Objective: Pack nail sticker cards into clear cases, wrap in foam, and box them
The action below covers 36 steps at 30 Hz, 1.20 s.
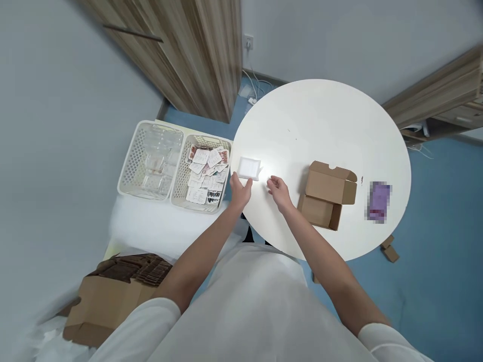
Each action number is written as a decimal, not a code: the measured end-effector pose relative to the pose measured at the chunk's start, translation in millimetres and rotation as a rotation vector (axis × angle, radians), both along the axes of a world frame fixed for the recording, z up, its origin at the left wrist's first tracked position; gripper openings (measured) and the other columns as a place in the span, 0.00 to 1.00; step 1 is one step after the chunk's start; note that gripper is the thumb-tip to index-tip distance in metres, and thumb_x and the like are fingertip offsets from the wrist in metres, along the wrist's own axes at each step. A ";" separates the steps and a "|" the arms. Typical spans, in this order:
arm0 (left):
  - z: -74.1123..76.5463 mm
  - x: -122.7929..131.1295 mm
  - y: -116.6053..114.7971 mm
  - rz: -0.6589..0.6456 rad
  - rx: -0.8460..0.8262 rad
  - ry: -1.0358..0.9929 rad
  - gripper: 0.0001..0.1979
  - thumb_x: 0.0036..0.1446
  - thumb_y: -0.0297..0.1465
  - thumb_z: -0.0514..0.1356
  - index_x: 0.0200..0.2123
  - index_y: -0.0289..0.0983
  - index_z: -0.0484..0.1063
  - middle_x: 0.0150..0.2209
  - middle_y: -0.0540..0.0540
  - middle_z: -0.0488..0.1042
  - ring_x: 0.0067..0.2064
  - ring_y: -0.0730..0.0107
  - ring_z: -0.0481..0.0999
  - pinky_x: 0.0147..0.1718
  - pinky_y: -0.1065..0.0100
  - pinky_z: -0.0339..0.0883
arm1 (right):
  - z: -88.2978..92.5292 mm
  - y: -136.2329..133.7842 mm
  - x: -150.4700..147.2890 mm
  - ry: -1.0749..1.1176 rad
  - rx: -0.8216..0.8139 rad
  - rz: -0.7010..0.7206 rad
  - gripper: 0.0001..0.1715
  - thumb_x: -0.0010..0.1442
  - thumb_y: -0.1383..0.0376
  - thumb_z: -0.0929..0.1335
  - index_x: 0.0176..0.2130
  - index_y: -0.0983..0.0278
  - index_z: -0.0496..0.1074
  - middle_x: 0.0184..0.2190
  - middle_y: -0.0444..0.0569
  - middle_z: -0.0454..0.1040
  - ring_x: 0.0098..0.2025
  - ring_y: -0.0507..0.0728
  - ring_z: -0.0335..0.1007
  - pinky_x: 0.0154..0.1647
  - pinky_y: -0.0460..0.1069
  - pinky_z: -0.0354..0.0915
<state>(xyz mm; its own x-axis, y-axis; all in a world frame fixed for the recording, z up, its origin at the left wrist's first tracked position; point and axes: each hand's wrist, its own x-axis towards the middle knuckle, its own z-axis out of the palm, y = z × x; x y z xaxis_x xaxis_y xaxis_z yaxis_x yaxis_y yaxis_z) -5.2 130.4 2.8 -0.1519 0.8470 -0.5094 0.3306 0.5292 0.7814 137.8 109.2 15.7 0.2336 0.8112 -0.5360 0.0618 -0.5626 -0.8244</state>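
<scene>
A small white square pad or packet (249, 167) lies on the round white table (324, 120) near its left edge. My left hand (240, 190) rests just below it, fingers curled, its fingertips touching the packet's near edge. My right hand (278, 191) sits a short way to the right on the tabletop, fingers bent in a loose pinch; what they hold, if anything, is too small to make out. An open brown cardboard box (327, 195) stands to the right of my right hand.
Two white mesh baskets stand left of the table: one (151, 160) holds clear plastic pieces, the other (206, 173) several printed cards. A purple blurred item (378, 201) lies at the table's right. A carton of brown flat boxes (121, 286) sits lower left.
</scene>
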 end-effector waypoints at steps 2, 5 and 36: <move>1.2 2.1 6.3 -0.004 -0.024 -0.004 0.35 0.54 0.44 0.50 0.60 0.39 0.40 0.62 0.43 0.38 0.63 0.59 0.39 0.58 0.61 0.39 | -8.1 17.3 -10.0 -0.024 -0.005 -0.026 0.29 0.50 0.51 0.65 0.48 0.60 0.60 0.49 0.52 0.64 0.46 0.55 0.65 0.42 0.51 0.64; 1.8 4.1 11.6 -0.008 -0.032 0.018 0.31 0.56 0.44 0.48 0.59 0.39 0.43 0.62 0.42 0.42 0.62 0.57 0.39 0.58 0.57 0.38 | -17.3 32.9 -24.1 -0.079 0.010 -0.014 0.30 0.48 0.51 0.66 0.48 0.60 0.60 0.48 0.52 0.65 0.42 0.54 0.67 0.41 0.51 0.64; 40.2 154.8 -86.8 -0.679 0.338 0.050 0.12 0.49 0.28 0.54 0.39 0.41 0.63 0.28 0.50 0.70 0.29 0.68 0.72 0.32 0.66 0.64 | 38.4 -130.2 161.8 -0.552 0.109 0.035 0.14 0.49 0.68 0.63 0.39 0.58 0.62 0.32 0.44 0.72 0.30 0.53 0.70 0.34 0.49 0.63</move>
<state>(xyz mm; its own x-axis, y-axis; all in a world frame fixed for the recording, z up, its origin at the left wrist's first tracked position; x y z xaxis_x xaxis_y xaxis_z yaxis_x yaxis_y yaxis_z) 149.6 43.6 43.1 0.4425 0.8715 -0.2114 0.5372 -0.0688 0.8406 299.7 -21.1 54.1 0.4278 0.8673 -0.2546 0.5178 -0.4660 -0.7175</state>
